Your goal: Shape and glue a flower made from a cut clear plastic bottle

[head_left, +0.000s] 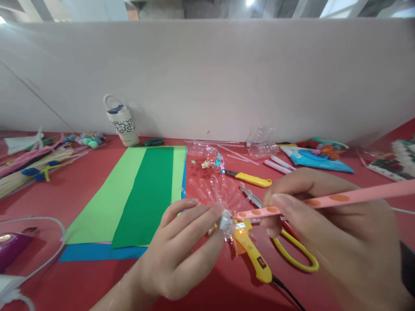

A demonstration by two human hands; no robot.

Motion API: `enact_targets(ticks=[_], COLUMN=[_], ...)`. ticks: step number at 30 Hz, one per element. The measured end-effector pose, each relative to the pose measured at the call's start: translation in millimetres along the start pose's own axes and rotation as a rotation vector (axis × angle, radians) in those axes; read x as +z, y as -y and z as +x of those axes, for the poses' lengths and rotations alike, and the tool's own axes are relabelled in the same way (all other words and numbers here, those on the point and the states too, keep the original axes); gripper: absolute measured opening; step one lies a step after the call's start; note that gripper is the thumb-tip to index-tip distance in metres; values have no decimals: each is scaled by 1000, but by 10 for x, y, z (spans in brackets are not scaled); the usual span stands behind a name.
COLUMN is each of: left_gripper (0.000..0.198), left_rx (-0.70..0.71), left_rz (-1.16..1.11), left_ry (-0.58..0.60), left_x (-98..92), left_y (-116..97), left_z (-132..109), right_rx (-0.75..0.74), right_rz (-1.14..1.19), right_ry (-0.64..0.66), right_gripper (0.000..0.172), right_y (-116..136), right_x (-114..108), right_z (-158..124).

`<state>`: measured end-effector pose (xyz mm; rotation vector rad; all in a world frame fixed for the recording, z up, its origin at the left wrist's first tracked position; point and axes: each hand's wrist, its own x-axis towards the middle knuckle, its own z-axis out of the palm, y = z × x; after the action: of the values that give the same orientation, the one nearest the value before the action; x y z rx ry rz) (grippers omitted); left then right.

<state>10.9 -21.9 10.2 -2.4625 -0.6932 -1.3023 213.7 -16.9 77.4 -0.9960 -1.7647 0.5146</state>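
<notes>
My left hand point(188, 246) is closed around the pale neck of a clear plastic bottle top point(226, 222), whose body is cut into strips that fan out beyond the fingers. My right hand point(320, 233) grips a pink pencil with orange dots point(337, 198). The pencil's point is at the bottle neck; whether it touches, I cannot tell. Beneath them lies a yellow glue gun point(253, 252), with an orange light glowing on it. Yellow-handled scissors point(296, 255) lie partly hidden under my right hand. A yellow utility knife point(253, 178) rests farther back.
Green sheets point(145, 194) lie over blue at left. A white tumbler point(123, 125) stands by the wall. A star-decorated clear piece point(214, 160), a clear plastic tray point(262, 144) and a blue packet point(317, 160) lie at the back. Pipe cleaners point(32, 166) are far left; cords cross both sides.
</notes>
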Motion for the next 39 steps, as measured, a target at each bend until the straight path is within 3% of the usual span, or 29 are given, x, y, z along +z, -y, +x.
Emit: enact_targets(ticks=[14,22,39], left_gripper=[16,18,17], left_rx=[24,5,-1], left_rz=[12,13,3], left_ry=[-3,12,11], left_x=[-13,1,6], left_y=[-5,6,13], left_z=[10,-4,3], right_rx=[-45,-171,-198], right_rz=[-109,-124,-81], right_ry=[-39,59,228], right_gripper=[19,18,14], right_y=[44,12,-10], right_x=[23,-21,-97], right_z=[-35,-8,76])
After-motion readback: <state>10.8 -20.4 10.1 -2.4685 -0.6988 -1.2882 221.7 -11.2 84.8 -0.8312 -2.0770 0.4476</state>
